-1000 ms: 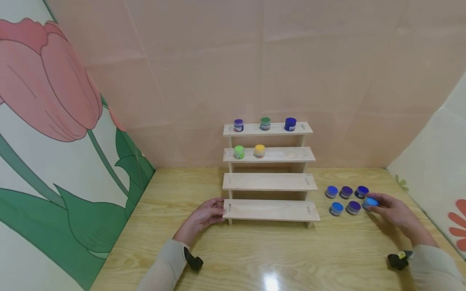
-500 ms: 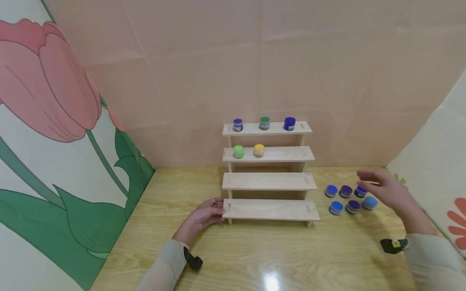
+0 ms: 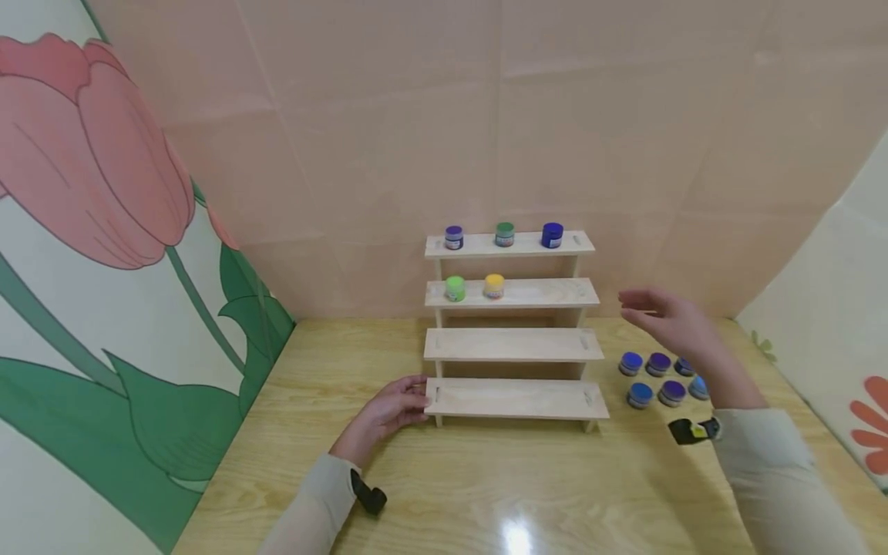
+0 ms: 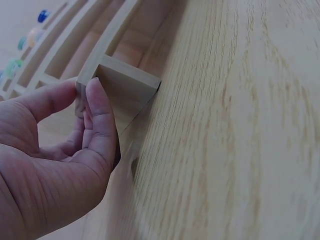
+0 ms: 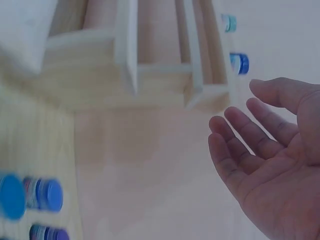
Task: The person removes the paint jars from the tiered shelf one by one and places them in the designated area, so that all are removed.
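Note:
A four-step wooden display rack (image 3: 513,344) stands on the table. My left hand (image 3: 390,408) pinches the left end of its lowest step; the left wrist view shows thumb and fingers on the board's edge (image 4: 82,95). On the top step sit a purple-lidded paint jar (image 3: 454,237), a green jar (image 3: 505,234) and a dark blue jar (image 3: 552,235). One step down are a light green jar (image 3: 455,289) and a yellow jar (image 3: 494,287). My right hand (image 3: 669,324) holds nothing, raised right of the rack, fingers loosely bent in the right wrist view.
On the table, right of the rack, several blue and purple jars (image 3: 640,395) stand in two rows, partly hidden by my right forearm. A pink sheet (image 3: 347,154) hangs behind. Flower-printed panels flank both sides, a tulip panel (image 3: 125,162) on the left.
My right hand has let go of the light blue jar at the right end of the front row, risen, and moved left toward the rack. My left hand has stayed on the rack.

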`<state>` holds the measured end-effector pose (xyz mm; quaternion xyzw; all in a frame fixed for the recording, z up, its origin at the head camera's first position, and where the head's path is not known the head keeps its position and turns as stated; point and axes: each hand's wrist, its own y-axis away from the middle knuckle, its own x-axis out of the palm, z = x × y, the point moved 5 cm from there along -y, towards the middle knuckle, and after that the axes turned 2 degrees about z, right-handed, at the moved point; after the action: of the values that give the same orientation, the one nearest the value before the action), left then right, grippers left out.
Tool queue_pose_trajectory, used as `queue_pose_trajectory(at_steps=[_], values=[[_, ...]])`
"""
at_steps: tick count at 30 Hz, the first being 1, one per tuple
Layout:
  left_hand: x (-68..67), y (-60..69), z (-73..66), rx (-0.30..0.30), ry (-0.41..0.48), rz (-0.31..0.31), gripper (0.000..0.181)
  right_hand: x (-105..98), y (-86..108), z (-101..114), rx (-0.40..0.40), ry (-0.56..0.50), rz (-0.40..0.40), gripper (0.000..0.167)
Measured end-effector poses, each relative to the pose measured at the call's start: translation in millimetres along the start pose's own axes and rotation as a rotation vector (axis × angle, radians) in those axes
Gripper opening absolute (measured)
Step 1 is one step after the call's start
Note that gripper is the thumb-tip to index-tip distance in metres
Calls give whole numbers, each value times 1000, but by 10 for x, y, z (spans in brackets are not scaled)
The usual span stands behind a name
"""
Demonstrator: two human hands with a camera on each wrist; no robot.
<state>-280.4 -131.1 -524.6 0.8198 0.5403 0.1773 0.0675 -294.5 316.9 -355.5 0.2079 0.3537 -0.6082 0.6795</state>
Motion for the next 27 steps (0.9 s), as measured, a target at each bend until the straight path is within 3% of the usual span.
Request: queue_pose_trajectory(at_steps=[14,27], values=[[3,3,-4,-2,0,-6,60,283,-347,580,-68,-131,38,46],[7,8,-12,4,-2,1,61,572,-676,881,-126,-199,45,39]])
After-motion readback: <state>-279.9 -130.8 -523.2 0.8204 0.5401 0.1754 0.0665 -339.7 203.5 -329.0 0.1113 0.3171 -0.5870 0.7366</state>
